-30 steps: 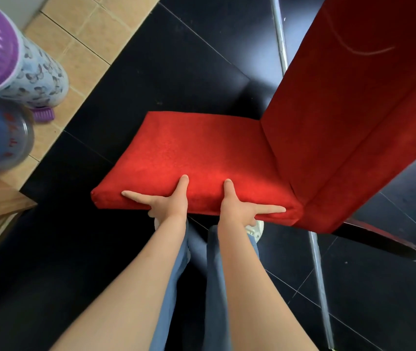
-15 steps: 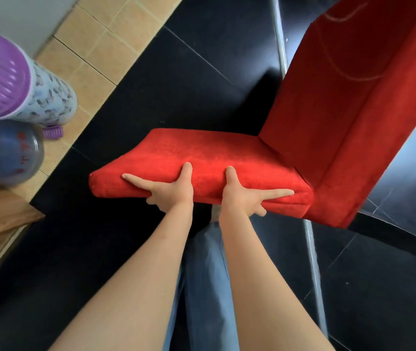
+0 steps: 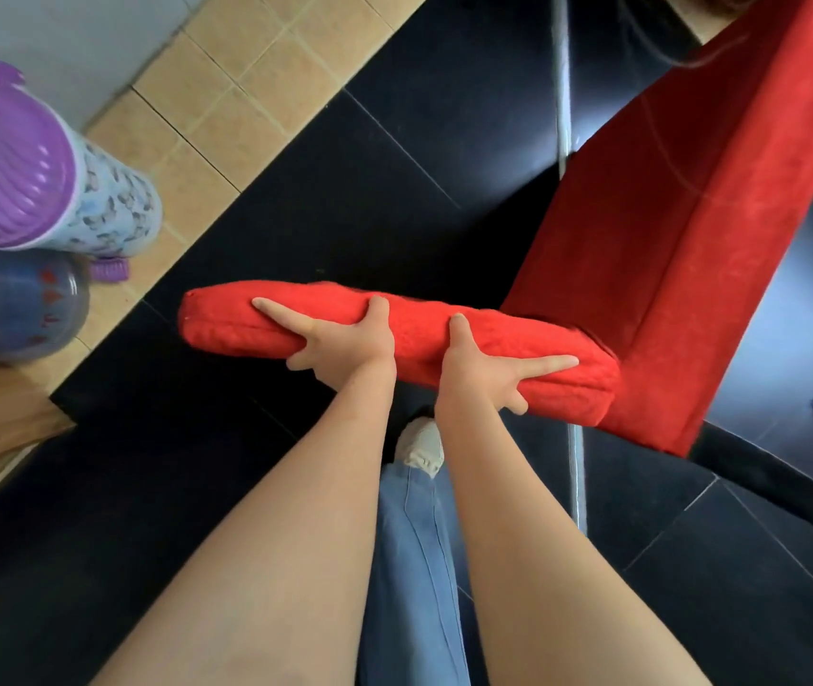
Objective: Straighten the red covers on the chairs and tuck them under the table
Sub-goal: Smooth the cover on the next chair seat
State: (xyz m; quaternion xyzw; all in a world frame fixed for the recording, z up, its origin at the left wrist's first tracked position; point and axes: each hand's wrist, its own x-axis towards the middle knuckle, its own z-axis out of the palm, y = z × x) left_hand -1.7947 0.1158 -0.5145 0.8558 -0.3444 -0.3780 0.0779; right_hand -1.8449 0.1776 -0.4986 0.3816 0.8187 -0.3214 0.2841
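Both hands on the seat's [image 3: 409,334] front edge. Left hand [image 3: 340,339] and right hand [image 3: 483,368] each clamp it, thumb on top, index finger laid along the cover, other fingers curled beneath. Chair [image 3: 681,250] stands on dark floor [image 3: 345,190], no surface in view. Step in hand: straightening the seat cover, I judge. Next: smooth the backrest, then locate the surface and push in.

Both hands gripped the front edge of the red velvet-covered chair seat [image 3: 444,339], left hand [image 3: 345,346] and right hand [image 3: 481,371] side by side, thumbs on top and index fingers stretched outward along the edge. The red upholstered backrest [image 3: 666,230] stood tilted at right over glossy black floor tiles [image 3: 369,165]. A purple-lidded patterned plastic container [image 3: 48,165] sat at left on beige tiles.
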